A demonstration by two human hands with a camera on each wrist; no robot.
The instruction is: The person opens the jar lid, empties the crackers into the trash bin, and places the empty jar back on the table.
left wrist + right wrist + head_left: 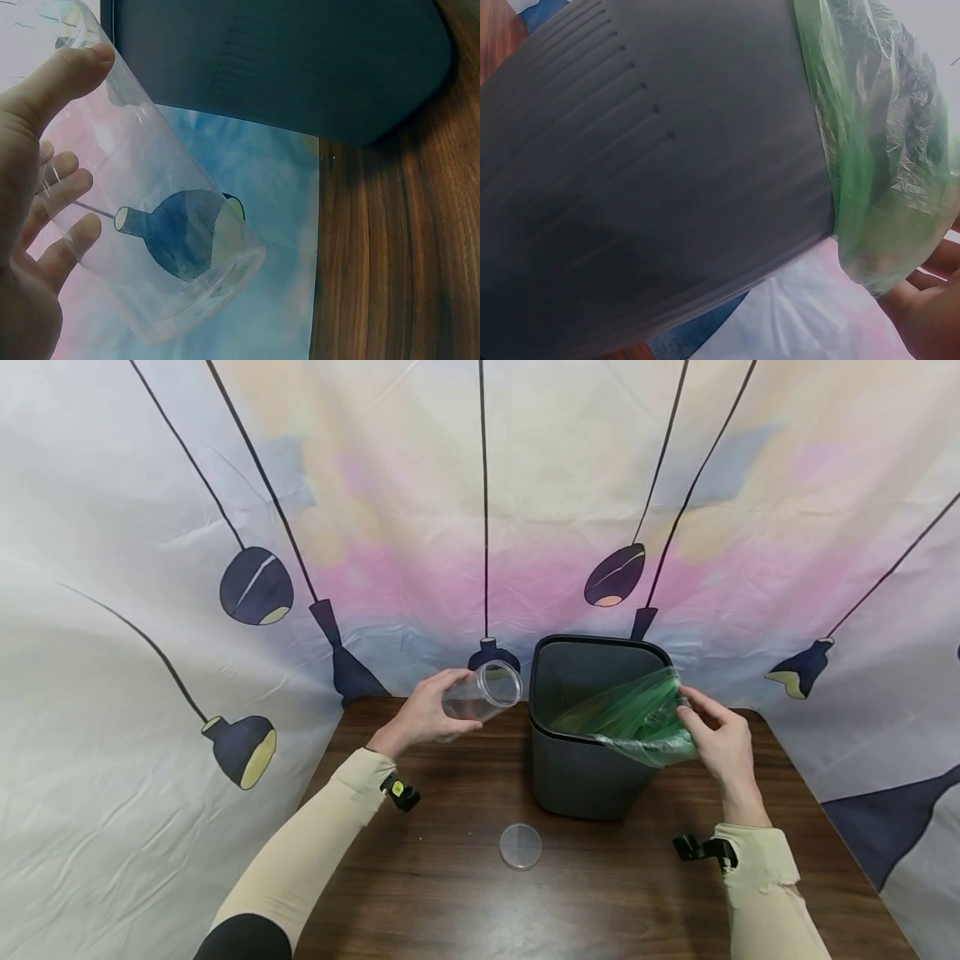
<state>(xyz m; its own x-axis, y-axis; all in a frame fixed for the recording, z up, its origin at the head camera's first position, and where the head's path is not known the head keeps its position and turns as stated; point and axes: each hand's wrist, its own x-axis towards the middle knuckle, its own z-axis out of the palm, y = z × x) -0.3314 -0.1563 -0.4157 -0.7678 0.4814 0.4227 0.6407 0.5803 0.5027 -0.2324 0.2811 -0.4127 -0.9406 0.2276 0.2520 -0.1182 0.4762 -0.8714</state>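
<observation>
My left hand (429,710) grips a clear plastic jar (172,225) around its side, left of the bin. The jar is tilted, its open mouth toward the bin, and nothing shows inside it. A dark grey trash bin (581,781) stands on the table. At the bin's right rim my right hand (722,735) pinches the edge of a green plastic bag (645,714). The bag drapes over the front right rim and partly into the bin. In the right wrist view the bag hides part of the fingers. A clear round lid (521,847) lies flat in front of the bin.
The dark wooden table (450,906) ends at a hanging cloth (420,527) printed with lamps, close behind the bin. Small cameras (400,791) are strapped to both wrists.
</observation>
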